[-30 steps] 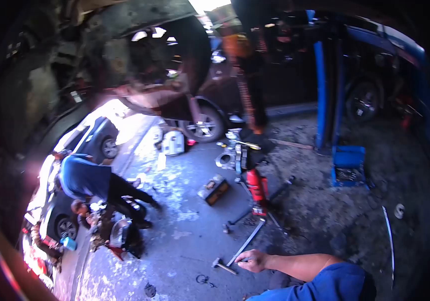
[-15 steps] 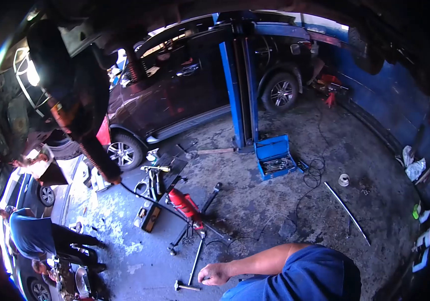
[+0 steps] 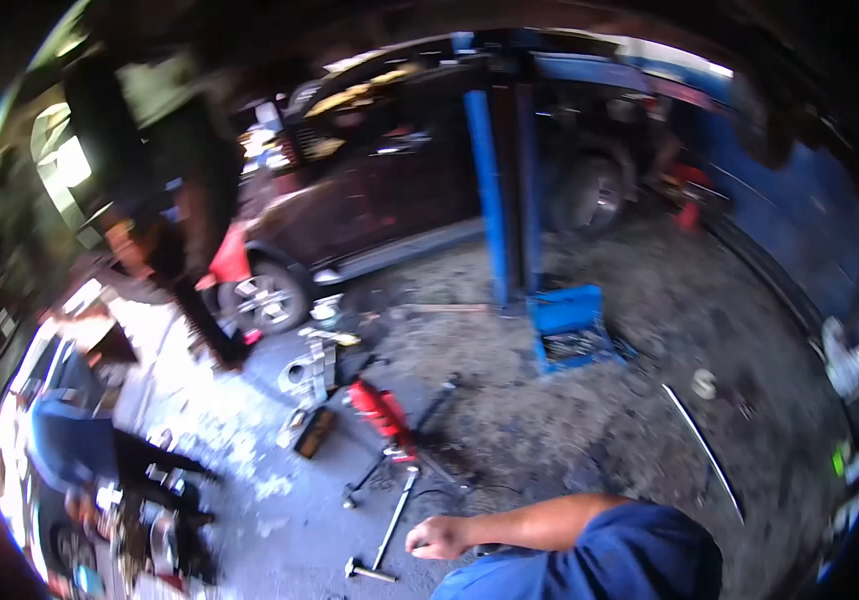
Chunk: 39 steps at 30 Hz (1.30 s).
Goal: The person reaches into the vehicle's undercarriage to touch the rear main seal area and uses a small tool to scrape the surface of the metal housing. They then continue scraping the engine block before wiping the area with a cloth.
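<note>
Currently, the hammer [image 3: 377,574] lay on the floor, its handle beside the lower end of the bar [image 3: 394,522]. The bar ran up to the red jack [image 3: 379,408]. The right hand [image 3: 436,538] was just to the right of both, apart from them, fingers curled; whether it gripped anything could not be told. The left hand was out of view, so its state could not be determined.

Compared with one second earlier, the view had swung right: the toolbox [image 3: 566,311] and post [image 3: 489,190] sat farther left in view, and more right-hand floor showed. The hammer and bar remained within the hand's apparent reach.

Edges: the jack's spread legs bounded the space ahead, with the box [image 3: 311,432] beyond to the left. The long rod [image 3: 701,450] lay at right. Floor extended between jack, toolbox and rod, giving lateral room. A co-worker [image 3: 69,440] bent over at far left, well apart.
</note>
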Each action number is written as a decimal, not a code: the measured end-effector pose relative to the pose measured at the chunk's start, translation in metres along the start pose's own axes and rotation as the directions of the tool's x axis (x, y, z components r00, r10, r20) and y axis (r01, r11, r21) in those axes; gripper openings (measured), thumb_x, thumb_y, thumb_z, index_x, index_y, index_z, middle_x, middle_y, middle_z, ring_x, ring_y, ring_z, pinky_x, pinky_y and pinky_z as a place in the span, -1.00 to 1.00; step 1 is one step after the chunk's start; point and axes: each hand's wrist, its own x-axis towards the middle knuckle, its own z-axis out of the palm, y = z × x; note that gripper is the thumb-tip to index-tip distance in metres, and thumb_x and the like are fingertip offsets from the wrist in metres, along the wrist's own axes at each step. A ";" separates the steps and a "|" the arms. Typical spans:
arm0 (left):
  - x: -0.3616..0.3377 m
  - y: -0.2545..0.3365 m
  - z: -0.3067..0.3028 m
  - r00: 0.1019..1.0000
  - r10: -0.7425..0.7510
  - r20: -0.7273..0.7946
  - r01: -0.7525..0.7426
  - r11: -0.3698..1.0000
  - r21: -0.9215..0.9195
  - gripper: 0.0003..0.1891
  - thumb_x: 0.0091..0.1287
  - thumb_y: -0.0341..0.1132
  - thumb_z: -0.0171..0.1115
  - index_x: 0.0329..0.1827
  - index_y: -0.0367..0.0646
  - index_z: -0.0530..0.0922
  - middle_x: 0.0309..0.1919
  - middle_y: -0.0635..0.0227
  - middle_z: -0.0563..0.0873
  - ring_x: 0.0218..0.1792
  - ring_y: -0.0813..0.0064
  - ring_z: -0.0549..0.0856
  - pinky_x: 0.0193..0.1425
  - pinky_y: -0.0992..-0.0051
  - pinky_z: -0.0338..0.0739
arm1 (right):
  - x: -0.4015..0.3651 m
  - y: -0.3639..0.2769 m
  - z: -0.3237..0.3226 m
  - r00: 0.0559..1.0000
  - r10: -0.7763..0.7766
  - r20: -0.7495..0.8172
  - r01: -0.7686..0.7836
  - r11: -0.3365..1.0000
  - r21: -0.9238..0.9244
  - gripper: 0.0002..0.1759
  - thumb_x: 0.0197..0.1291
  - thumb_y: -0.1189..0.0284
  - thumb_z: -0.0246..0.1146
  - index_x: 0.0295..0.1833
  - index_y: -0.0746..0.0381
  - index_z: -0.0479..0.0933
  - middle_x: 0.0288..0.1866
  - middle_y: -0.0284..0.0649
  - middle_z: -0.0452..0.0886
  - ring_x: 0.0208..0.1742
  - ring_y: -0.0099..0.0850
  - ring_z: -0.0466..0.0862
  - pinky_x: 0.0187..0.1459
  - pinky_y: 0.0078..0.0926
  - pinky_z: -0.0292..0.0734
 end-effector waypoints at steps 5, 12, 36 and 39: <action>0.008 -0.057 0.086 1.000 0.004 -0.021 -0.007 0.991 -0.132 -0.30 0.24 -0.23 0.43 0.43 -0.34 0.45 0.45 -0.14 0.45 0.48 -0.09 0.41 0.59 0.16 0.27 | 0.038 0.000 0.030 0.998 0.006 0.055 -0.007 1.000 0.019 -0.63 0.31 0.24 0.34 0.12 0.21 0.66 -0.01 -0.11 0.78 0.02 -0.24 0.77 0.12 -0.30 0.63; -0.002 -0.014 0.039 0.995 -0.083 0.048 0.086 0.994 -0.060 -0.19 0.19 -0.09 0.48 0.49 -0.21 0.42 0.53 -0.01 0.40 0.56 -0.03 0.32 0.64 0.15 0.19 | 0.144 -0.076 0.082 0.880 -0.442 -0.175 0.474 0.799 0.370 -0.80 0.29 0.37 0.29 -0.33 0.24 0.70 -0.43 -0.29 0.70 -0.48 -0.53 0.62 -0.44 -0.43 0.53; -0.016 -0.013 0.047 0.987 -0.028 -0.156 0.023 0.999 -0.033 -0.32 0.20 -0.03 0.41 0.41 -0.07 0.54 0.43 0.06 0.49 0.49 -0.02 0.39 0.65 0.02 0.12 | 0.457 -0.740 -0.168 0.133 -0.960 -0.245 0.666 0.270 -0.695 -0.66 0.23 0.19 0.17 -0.20 0.22 0.70 -0.13 -0.01 0.77 -0.01 -0.01 0.75 0.03 -0.12 0.66; -0.017 -0.012 0.049 0.984 -0.033 -0.174 0.027 0.999 -0.038 -0.32 0.20 -0.03 0.41 0.40 -0.06 0.55 0.43 0.06 0.49 0.49 0.00 0.39 0.65 0.01 0.10 | 0.456 -0.750 -0.164 0.354 -0.866 -0.355 0.689 0.497 -0.527 -0.72 0.23 0.30 0.21 -0.15 0.24 0.72 -0.11 -0.05 0.78 0.05 -0.12 0.78 0.10 -0.19 0.68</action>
